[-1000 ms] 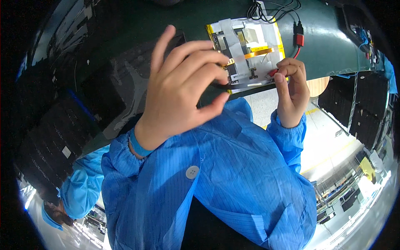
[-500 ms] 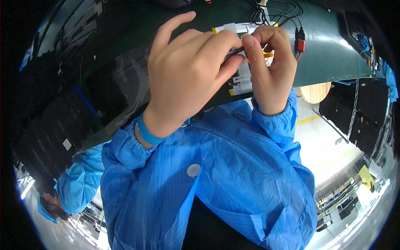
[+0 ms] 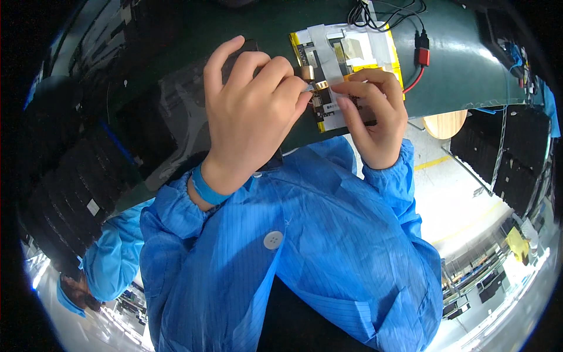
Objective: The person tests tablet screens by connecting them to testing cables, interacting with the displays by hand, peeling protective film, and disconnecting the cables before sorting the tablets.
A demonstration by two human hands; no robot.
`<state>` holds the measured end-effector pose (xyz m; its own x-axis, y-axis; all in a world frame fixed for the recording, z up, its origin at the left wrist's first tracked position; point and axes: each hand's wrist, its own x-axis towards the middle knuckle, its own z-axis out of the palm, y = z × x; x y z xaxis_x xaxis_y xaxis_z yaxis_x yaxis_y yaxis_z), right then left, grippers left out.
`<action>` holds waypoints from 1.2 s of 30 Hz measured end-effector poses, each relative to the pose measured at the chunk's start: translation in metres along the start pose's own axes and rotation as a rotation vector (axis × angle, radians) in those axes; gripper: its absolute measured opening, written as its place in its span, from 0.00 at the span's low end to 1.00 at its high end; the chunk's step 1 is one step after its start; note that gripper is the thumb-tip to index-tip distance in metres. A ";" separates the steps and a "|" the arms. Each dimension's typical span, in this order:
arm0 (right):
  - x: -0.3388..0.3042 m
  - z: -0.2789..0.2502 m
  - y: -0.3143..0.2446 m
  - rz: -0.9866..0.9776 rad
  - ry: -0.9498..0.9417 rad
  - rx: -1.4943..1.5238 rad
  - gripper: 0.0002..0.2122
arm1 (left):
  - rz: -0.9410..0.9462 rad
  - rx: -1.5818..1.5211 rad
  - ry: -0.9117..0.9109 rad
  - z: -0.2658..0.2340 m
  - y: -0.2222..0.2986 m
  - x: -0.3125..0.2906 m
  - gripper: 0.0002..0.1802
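At one o'clock in view, on the dark green worktop (image 3: pixel 457 73), a flat white-and-black electronic assembly (image 3: pixel 345 58) with yellow edges. At its eight-o'clock edge, left hand (image 3: pixel 252 102), thumb and fingertips close; anything pinched, impossible to tell. Over its five-o'clock part, right hand (image 3: pixel 381 117), thumb and forefinger slightly parted; grip unclear. Farther, toward two o'clock, black-and-red plug (image 3: pixel 422 56).
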<state>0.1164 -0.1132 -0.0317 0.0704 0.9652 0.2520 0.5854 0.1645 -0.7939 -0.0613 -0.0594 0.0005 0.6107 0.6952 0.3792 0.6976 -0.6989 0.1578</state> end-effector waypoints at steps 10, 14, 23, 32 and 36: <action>0.000 0.005 0.006 -0.206 -0.029 -0.259 0.12 | -0.036 -0.075 -0.016 0.002 0.001 -0.001 0.09; -0.001 0.006 0.007 -0.211 -0.023 -0.269 0.11 | -0.050 -0.069 -0.039 0.003 0.001 -0.002 0.10; -0.002 0.006 0.007 -0.205 -0.017 -0.268 0.11 | -0.075 0.086 -0.026 0.003 0.003 -0.003 0.07; -0.002 0.007 0.007 -0.204 -0.017 -0.273 0.11 | -0.089 -0.052 -0.033 0.003 0.002 -0.004 0.09; -0.002 0.006 0.005 -0.213 -0.023 -0.274 0.10 | -0.107 -0.103 -0.057 0.002 0.004 -0.004 0.07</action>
<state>0.1146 -0.1128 -0.0392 -0.0933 0.9200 0.3807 0.7806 0.3050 -0.5456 -0.0599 -0.0649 -0.0018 0.5569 0.7732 0.3035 0.7196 -0.6316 0.2887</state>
